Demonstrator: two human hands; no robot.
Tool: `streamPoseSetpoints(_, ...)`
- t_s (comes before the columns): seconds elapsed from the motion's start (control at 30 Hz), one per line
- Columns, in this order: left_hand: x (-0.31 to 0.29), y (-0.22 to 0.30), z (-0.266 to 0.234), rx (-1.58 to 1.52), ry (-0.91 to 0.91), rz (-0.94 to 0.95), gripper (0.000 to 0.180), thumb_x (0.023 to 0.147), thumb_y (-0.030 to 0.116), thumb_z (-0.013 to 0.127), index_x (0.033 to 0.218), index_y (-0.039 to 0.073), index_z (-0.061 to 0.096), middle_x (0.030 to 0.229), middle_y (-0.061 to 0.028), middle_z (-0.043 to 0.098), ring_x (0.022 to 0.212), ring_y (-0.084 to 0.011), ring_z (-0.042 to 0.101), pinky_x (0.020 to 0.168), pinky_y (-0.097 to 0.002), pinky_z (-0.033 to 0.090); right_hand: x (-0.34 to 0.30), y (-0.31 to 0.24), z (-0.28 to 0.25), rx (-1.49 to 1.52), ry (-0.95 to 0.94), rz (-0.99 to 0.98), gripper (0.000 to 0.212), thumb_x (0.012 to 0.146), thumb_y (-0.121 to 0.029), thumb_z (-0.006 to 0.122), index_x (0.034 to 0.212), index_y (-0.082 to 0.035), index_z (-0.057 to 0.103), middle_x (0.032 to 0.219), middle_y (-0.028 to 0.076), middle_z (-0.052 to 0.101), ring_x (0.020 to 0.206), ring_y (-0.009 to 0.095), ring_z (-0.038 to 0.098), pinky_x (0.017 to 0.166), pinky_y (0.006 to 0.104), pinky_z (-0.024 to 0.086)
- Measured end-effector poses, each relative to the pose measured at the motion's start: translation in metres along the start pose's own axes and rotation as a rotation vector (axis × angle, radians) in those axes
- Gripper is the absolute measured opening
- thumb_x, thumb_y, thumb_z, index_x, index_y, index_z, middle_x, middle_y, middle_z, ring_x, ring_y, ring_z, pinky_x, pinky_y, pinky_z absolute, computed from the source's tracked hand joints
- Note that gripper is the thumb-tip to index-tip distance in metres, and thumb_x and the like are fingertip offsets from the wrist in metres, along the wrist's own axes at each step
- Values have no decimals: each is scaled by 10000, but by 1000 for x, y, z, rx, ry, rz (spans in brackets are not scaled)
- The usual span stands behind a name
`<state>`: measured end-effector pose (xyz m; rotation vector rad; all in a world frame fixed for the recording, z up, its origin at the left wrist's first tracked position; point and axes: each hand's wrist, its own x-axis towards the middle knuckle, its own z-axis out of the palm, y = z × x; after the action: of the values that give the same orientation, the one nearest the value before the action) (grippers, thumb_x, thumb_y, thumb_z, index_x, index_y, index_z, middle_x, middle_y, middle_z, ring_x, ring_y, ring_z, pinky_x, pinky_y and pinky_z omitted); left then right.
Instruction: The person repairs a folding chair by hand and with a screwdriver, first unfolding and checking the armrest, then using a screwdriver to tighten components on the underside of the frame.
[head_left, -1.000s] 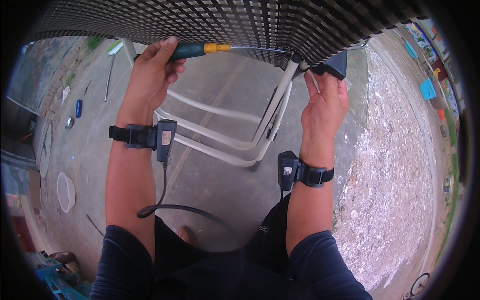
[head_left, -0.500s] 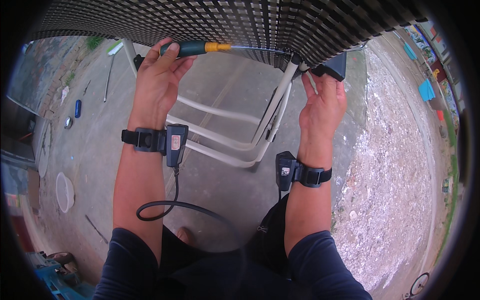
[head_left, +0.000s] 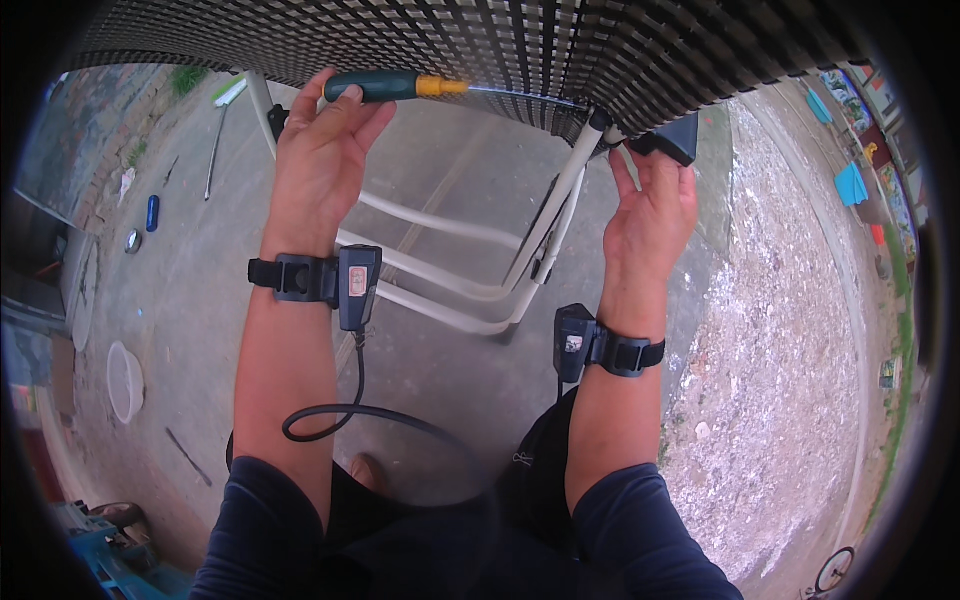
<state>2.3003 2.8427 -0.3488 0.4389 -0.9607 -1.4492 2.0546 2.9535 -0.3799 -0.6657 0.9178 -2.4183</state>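
Observation:
My left hand (head_left: 325, 140) is closed around the green and yellow handle of a screwdriver (head_left: 375, 87). Its long shaft points right, and the tip reaches a joint where a pale tubular frame (head_left: 570, 170) meets dark woven mesh (head_left: 450, 40) of a folding chair or similar piece. On the far side of that joint, my right hand (head_left: 655, 205) is raised with its fingers curled up against a black, block-like part (head_left: 675, 138) below the mesh edge. The fingertips are partly hidden behind it. Each wrist wears a strapped black device, and a cable hangs from the left one.
Curved pale tubes (head_left: 440, 305) of the frame stand on the concrete floor between my arms. To the left lie a long-handled brush (head_left: 218, 135), a blue cylinder (head_left: 153, 213) and a white basin (head_left: 125, 382). Rough, whitish ground (head_left: 770, 370) stretches along the right.
Both hands have shifted very slightly to the right in the picture. The screwdriver handle sits slightly higher and its shaft slopes down a little more; its tip stays at the joint.

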Motion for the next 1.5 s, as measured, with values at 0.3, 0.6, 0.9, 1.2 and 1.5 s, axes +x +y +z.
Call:
streamPoseSetpoints(0.3,9,-10,3,56,195,-146,258,930,204,631,1104,38,539,896,-79,648,833,-178,647,750,-295,548,2,-2,-3,-15,-8,0,190,928,-135,619,1054,1,582,984,65,630,896,153,603,831,368,537)
streamPoseSetpoints(0.6,19,-14,0,71,181,-67,257,908,143,656,1113,19,563,931,-73,638,847,-191,642,793,-309,542,1,0,-1,12,1,19,174,936,-123,602,1062,-4,592,982,66,636,896,151,602,831,377,542)
streamPoseSetpoints(0.9,12,-13,4,-52,50,2,327,969,88,530,1286,28,481,1063,-89,620,1032,-207,608,991,-364,480,0,-1,0,14,-2,20,185,949,-138,584,1083,-10,584,985,64,636,899,150,603,837,379,536)
streamPoseSetpoints(1.2,21,-17,1,-21,164,-31,196,901,181,671,1049,81,592,900,-28,641,830,-152,621,815,-312,524,-1,-1,2,2,1,21,191,948,-146,588,1080,-7,582,996,67,638,914,155,607,835,367,532)
streamPoseSetpoints(1.5,17,-26,-2,-44,167,-1,279,960,108,555,1212,-3,509,1088,-100,619,1023,-198,611,962,-347,498,-2,-2,3,15,-8,30,196,951,-158,585,1089,-20,581,997,54,636,909,144,601,847,369,523)
